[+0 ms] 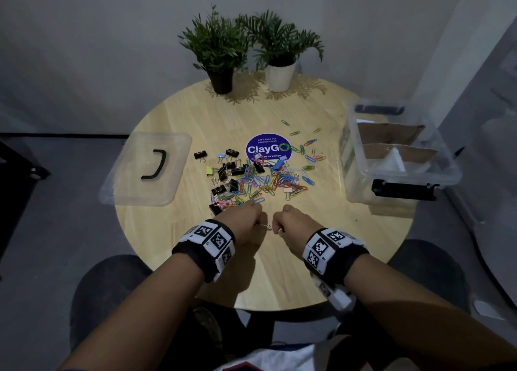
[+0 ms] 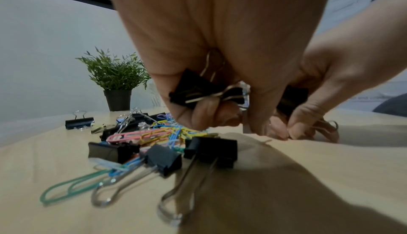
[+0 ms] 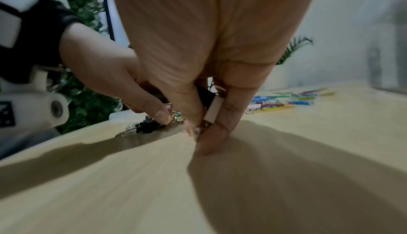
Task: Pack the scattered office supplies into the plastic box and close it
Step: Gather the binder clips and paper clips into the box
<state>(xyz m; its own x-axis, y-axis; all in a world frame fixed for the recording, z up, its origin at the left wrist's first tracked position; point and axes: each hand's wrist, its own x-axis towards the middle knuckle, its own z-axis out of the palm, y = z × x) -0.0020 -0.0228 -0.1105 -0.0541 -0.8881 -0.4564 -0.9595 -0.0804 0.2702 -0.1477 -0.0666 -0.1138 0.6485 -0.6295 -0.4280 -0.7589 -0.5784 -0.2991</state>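
From the head view, your left hand (image 1: 246,225) and right hand (image 1: 291,225) sit fisted side by side at the near edge of the pile of clips (image 1: 257,177) on the round table (image 1: 167,258). A bit of wire loop shows between the two fists. The plastic box (image 1: 397,158) stands open at the table's right edge with cardboard dividers inside. Its lid (image 1: 145,169) lies flat at the left, well apart from it. I judge you are in the gathering step, with most of the supplies yet to be packed.

From the left wrist, your left hand's fingers (image 2: 204,109) are curled round black binder clips (image 2: 198,89), their wire handles poking out of the palm. More binder clips and coloured paper clips (image 2: 149,135) lie on the wood just beneath.

From the right wrist, your right hand's fingers (image 3: 231,109) pinch a small pale clip (image 3: 212,109), with something black tucked behind it in the palm. The fingertips reach down to the table.

Next, I think, you should carry both handfuls right to the open box and drop them into a compartment. Keep your grip closed until you are over the rim, since the wire handles may snag loose paper clips.
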